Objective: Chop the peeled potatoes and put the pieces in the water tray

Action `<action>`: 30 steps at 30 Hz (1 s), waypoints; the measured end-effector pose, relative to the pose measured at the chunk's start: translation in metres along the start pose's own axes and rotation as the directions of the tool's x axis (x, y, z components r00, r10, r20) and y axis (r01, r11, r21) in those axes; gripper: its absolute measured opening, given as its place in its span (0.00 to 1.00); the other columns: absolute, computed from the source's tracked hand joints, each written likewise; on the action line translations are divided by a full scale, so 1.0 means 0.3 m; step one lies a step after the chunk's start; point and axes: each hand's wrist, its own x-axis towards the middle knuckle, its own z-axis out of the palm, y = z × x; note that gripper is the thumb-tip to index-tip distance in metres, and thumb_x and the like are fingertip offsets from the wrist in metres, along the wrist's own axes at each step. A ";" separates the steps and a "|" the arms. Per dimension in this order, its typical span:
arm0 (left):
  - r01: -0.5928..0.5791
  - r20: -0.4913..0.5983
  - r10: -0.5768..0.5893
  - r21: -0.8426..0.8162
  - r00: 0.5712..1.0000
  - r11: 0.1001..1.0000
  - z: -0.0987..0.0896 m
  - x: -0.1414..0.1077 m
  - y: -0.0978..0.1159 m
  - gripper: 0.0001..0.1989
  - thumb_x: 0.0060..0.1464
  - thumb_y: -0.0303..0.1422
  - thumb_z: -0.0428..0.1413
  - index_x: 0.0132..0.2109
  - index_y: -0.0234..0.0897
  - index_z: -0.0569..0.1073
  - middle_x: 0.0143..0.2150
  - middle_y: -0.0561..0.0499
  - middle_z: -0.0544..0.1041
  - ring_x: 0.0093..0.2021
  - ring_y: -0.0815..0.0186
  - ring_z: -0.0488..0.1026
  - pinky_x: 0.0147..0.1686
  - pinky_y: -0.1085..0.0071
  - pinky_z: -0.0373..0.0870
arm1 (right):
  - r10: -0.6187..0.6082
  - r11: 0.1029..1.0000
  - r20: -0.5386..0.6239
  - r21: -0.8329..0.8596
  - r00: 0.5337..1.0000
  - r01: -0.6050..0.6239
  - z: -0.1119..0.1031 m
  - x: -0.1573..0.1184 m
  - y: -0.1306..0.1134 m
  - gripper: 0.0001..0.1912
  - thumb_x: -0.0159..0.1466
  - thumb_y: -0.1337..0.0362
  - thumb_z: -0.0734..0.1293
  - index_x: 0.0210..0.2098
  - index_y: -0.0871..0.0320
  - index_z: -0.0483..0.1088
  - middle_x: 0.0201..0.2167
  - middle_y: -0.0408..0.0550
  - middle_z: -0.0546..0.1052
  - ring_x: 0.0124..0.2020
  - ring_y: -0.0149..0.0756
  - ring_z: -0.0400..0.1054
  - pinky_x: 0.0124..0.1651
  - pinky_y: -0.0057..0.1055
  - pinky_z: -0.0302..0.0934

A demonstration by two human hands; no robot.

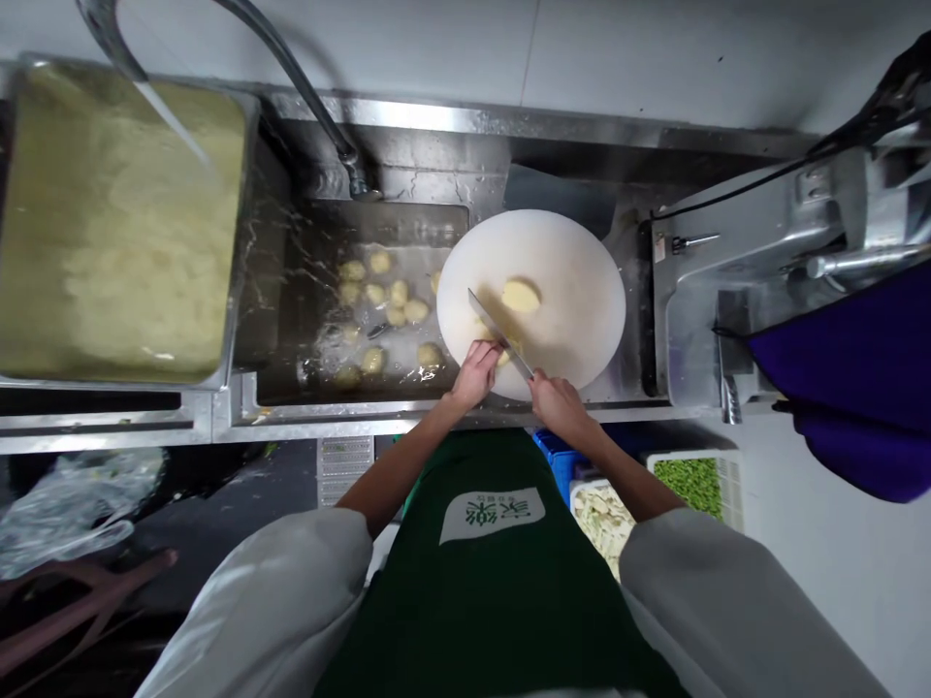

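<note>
A knife (493,320) is in my right hand (559,402), its blade pointing away and to the left over the round white cutting board (582,281). My left hand (480,371) is closed, fingertips curled down against a piece of potato (503,358) beside the blade; the fingers partly hide it. Farther up the board lies a peeled potato piece (522,295), pale yellow, touched by neither hand. Left of the board, several peeled potatoes (399,294) sit in the wet sink (291,291).
A large metal tub (231,291) of cloudy yellowish water stands at the far left, with a curved tap (305,87) reaching over it. A metal machine (771,233) is at the right. Below the counter are crates, one with chopped greens (690,485).
</note>
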 end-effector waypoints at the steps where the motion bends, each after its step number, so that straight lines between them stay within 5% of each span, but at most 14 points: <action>1: -0.002 -0.011 0.002 0.004 1.000 1.000 0.003 -0.001 0.000 0.13 0.64 0.22 0.45 0.49 0.31 0.72 0.45 0.43 0.72 0.48 0.62 0.66 0.47 0.64 0.72 | 0.004 1.000 -0.003 -0.010 1.000 -0.004 -0.009 -0.011 -0.002 0.18 0.75 0.62 0.47 0.50 0.63 0.63 0.37 0.58 0.76 0.41 0.48 0.75 0.40 0.34 0.61; 15: 0.049 -0.128 -0.053 -0.034 0.990 0.998 0.024 -0.040 -0.003 0.09 0.67 0.28 0.47 0.45 0.31 0.72 0.43 0.43 0.74 0.46 0.65 0.68 0.48 0.65 0.70 | 0.117 0.993 0.025 -0.005 0.993 -0.117 0.011 -0.116 0.052 0.16 0.76 0.61 0.48 0.47 0.64 0.61 0.34 0.53 0.76 0.39 0.45 0.75 0.35 0.33 0.51; 24: 0.029 -0.061 -0.031 -0.023 0.998 0.999 -0.013 0.002 0.020 0.10 0.66 0.26 0.46 0.45 0.31 0.71 0.42 0.42 0.73 0.44 0.63 0.65 0.46 0.66 0.69 | 0.076 0.996 0.152 -0.053 0.985 -0.069 0.064 -0.235 0.095 0.17 0.76 0.62 0.45 0.47 0.62 0.62 0.34 0.54 0.77 0.40 0.50 0.76 0.32 0.36 0.52; 30: 0.085 -0.010 -0.086 -0.059 0.996 0.995 -0.006 -0.010 0.009 0.13 0.68 0.29 0.44 0.47 0.31 0.72 0.44 0.41 0.73 0.46 0.62 0.66 0.48 0.63 0.69 | 0.060 0.998 0.178 -0.023 0.982 -0.057 0.119 -0.171 0.080 0.17 0.76 0.63 0.47 0.49 0.64 0.62 0.36 0.55 0.77 0.41 0.50 0.75 0.34 0.36 0.56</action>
